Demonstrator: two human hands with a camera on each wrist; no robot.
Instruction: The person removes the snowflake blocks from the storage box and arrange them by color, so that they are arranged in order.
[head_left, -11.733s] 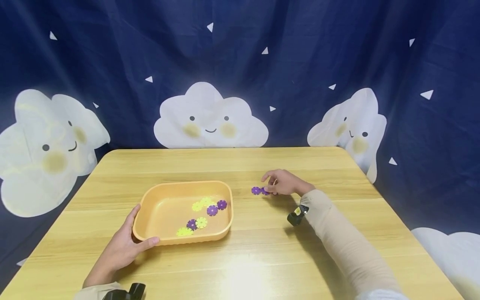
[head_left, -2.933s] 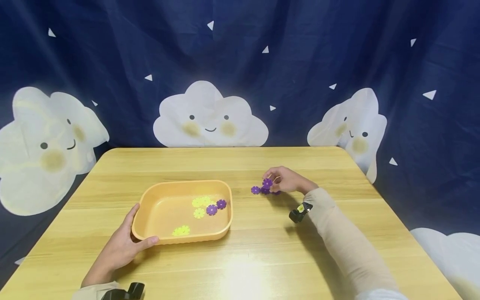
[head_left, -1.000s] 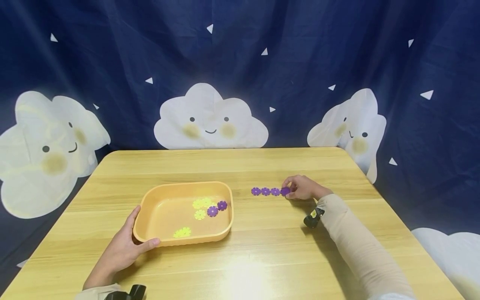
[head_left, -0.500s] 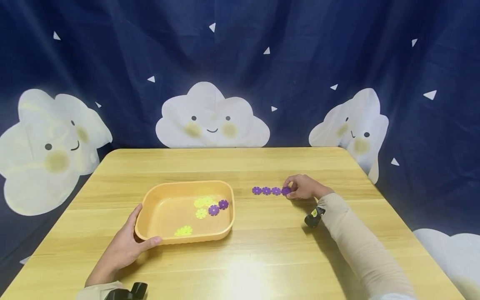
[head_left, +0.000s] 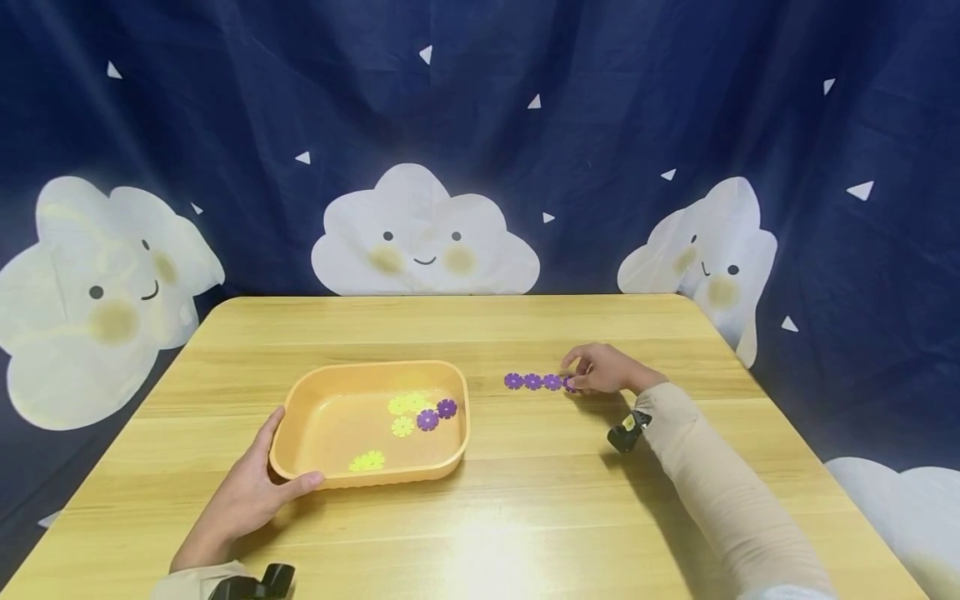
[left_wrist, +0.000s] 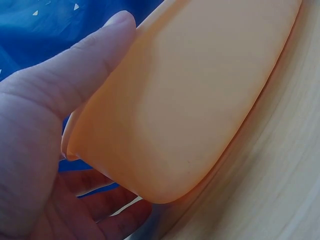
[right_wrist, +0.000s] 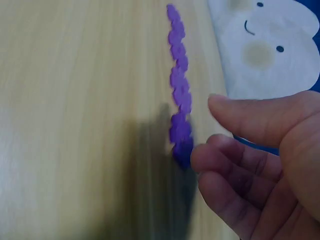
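A navy curtain (head_left: 480,100) with printed clouds hangs behind the wooden surface (head_left: 480,333). The left hand (head_left: 251,497) grips the orange tub (head_left: 322,429) at its eight o'clock corner. Inside lie yellow flowers (head_left: 402,427), then two purple flowers (head_left: 427,420) toward three o'clock. Beyond, at the tub's two o'clock, a purple row (head_left: 533,382) lies flat, the right hand (head_left: 606,369) relaxed and ungripping by its three o'clock end.

R hand (head_left: 606,368), R of ctr, sits further R than 11.7 s ago; its pinch on the end purple pc (right_wrist: 181,131) (approx. 0.5 s ago) is off, thumb & fingers now apart. Purple row (head_left: 532,382): 4 pcs showing vs. 2 at 11.7 s. Tub (head_left: 326,433), lower L of ctr: dk purple pc gone; adj. yellow pc (head_left: 402,427) shifted up.
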